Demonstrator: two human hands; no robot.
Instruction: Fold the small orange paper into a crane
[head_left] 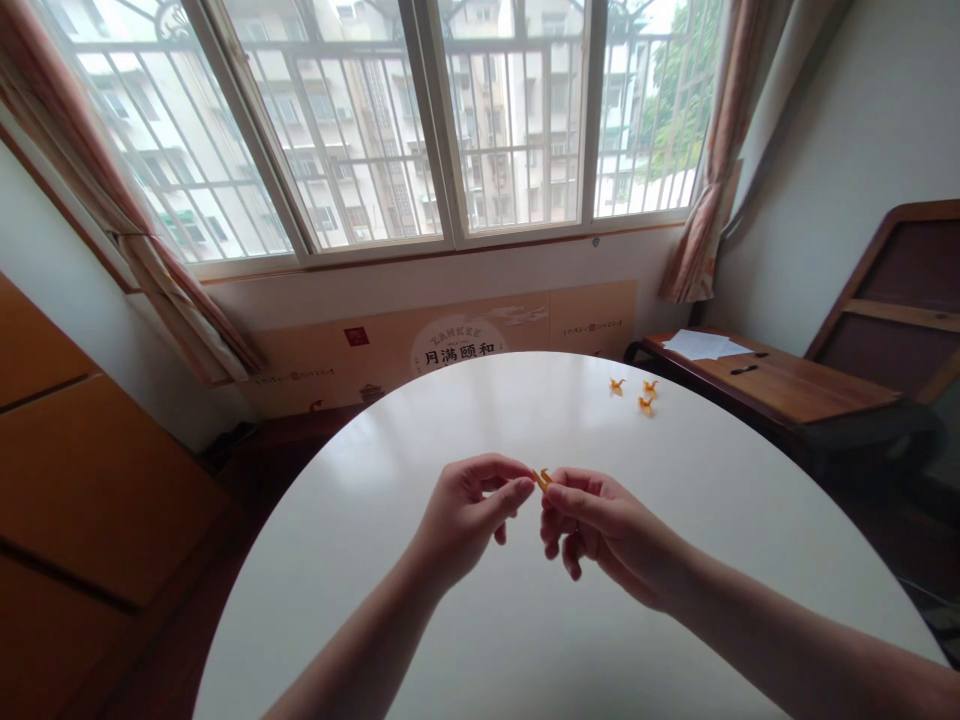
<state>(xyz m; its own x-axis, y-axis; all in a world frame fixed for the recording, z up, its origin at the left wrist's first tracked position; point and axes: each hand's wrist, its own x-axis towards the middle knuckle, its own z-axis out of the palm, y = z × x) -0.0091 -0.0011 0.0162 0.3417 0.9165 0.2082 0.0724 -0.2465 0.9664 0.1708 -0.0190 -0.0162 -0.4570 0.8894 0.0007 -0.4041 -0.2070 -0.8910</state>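
A tiny orange folded paper piece [541,478] is pinched between the fingertips of both hands above the round white table [450,420]. My left hand [469,510] grips it from the left with thumb and forefinger, the other fingers curled. From the right, my right hand [600,525] pinches the same piece, and most of the paper is hidden by the fingers. Three small orange folded paper figures [636,392] stand on the table further back, to the right of my hands.
A wooden side table [795,385] with white paper sheets [703,345] and a dark pen stands at the right, beside a wooden headboard. A barred window with pink curtains fills the back wall. A printed cardboard panel [450,345] leans under it. Orange cabinet at left.
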